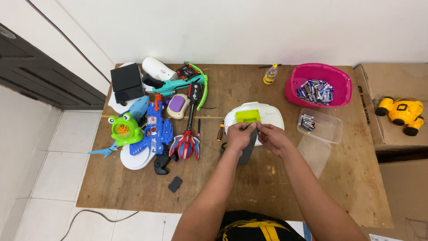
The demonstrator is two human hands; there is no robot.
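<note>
My left hand (239, 135) and my right hand (273, 137) meet over a white toy (267, 114) with a lime-green panel (248, 116) lying near the middle of the wooden table (249, 187). Both hands pinch a small dark object between their fingertips at about the toy's near edge; what it is stays too small to tell. A dark grey flat piece (248, 149) hangs or lies just below my hands. A small screwdriver with an orange and black handle (220, 131) rests left of my left hand.
A pink bowl (299, 79) of batteries stands at the back right, a clear plastic tub (327, 129) holding a few batteries in front of it, its lid (314, 154) beside. Several toys (154, 125) crowd the left side. A yellow toy vehicle (400, 111) sits on cardboard boxes at right.
</note>
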